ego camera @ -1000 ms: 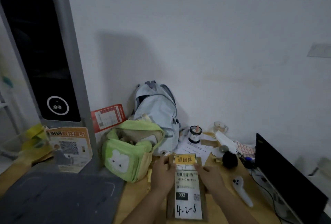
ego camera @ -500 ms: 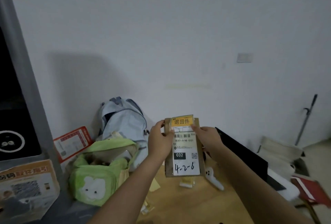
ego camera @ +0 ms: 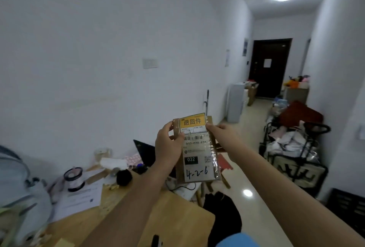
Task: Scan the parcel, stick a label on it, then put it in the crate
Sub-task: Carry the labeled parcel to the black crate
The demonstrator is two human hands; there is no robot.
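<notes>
With the yellow label (ego camera: 192, 122) already stuck across its top edge, the parcel (ego camera: 197, 149) is held upright in the air beyond the far right corner of the desk (ego camera: 177, 213), over the floor. The left hand (ego camera: 167, 146) grips its left edge, thumb on the front; the right hand (ego camera: 221, 131) pinches the top right corner at the label. I judge that labelling is done and the placing step is in hand. The next move calls for finding the crate; a dark slatted one (ego camera: 347, 207) seems to sit at the near right, though I cannot be sure of it. Readable writing: "退回件" on the yellow label, a barcode, "032" in a black box, a QR code, and handwritten "4-2-6".
</notes>
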